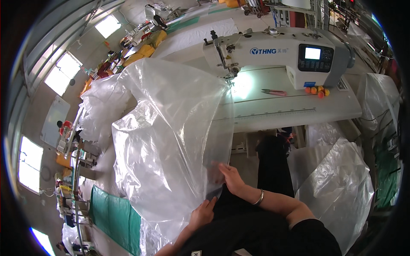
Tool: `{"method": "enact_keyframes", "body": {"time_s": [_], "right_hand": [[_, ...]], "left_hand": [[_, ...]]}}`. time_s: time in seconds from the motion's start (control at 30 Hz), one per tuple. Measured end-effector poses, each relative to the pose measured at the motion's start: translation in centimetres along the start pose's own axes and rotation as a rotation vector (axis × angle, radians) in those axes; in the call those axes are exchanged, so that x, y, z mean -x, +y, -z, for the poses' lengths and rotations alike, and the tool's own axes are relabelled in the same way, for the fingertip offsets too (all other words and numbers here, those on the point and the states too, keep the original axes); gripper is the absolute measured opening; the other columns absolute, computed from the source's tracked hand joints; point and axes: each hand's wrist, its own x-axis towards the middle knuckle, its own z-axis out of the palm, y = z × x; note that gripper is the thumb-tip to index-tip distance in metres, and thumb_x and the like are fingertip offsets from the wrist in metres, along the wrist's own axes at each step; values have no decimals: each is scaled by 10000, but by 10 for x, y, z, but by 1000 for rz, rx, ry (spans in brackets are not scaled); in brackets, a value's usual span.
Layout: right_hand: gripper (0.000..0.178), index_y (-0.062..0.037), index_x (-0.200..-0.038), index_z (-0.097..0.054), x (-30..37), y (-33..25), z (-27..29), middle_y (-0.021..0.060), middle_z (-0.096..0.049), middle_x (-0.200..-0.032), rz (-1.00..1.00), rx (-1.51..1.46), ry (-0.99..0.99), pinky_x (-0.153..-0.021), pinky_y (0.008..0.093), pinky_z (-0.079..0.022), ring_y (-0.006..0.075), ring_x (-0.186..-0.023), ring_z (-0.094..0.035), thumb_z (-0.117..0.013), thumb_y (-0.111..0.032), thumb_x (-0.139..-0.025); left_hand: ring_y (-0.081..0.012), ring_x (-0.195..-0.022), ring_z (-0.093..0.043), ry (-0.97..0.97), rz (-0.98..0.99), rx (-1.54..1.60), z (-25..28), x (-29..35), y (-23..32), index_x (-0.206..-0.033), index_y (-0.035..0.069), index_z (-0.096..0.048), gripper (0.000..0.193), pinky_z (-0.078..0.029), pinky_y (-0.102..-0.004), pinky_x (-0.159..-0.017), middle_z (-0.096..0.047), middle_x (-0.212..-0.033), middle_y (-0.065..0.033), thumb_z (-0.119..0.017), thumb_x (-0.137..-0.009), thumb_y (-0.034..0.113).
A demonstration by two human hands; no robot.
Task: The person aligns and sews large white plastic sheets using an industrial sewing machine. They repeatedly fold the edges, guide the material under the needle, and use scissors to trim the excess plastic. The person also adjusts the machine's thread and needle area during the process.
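A large clear plastic sheet [166, 123] hangs from the needle area of a white sewing machine [273, 53] down to my lap, bunched and shiny with folds. My left hand [202, 215] is closed on its lower edge near my lap. A little higher and to the right, my right hand [232, 179] pinches the sheet's right edge; some of its fingers show blurred through the plastic. The upper right corner of the sheet lies by the presser foot [231, 76], under a bright lamp.
Thread snips [274, 92] with pinkish handles and several small orange and yellow balls [318, 91] lie on the machine table [294, 112]. More clear plastic [337, 183] is heaped at the right. A green sheet [114, 219] hangs at the lower left.
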Motion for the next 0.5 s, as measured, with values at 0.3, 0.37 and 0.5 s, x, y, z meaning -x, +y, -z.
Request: {"method": "enact_keyframes", "body": {"time_s": [0.3, 0.37, 0.5], "right_hand": [[286, -15, -1130, -638, 3, -5, -6, 49, -676, -795, -37, 88, 63, -615, 231, -478, 128, -694, -654, -553, -254, -996], [292, -2, -1126, -634, 16, -24, -17, 60, -677, -778, -102, 92, 82, -601, 241, -495, 132, -638, -649, -545, -248, -997], [312, 26, -1043, -670, 59, -91, -13, 8, -617, -737, -90, 280, 140, -590, 229, -457, 65, -613, -554, -577, -265, -982]], "left_hand": [[-309, -952, -641, -155, -937, -163, 110, -230, 36, -1068, 57, -642, 251, -514, -414, -782, -656, -1037, -153, -572, -863, 183], [-322, -1212, -516, -184, -463, 141, 130, -316, 36, -1294, 18, -532, 457, -434, -406, -973, -525, -1338, -162, -521, -935, 299], [-326, -1419, -275, 130, -381, -315, 64, -358, -27, -1438, 11, -373, 620, -297, -478, -1105, -315, -1532, -134, -468, -971, 407]]}}
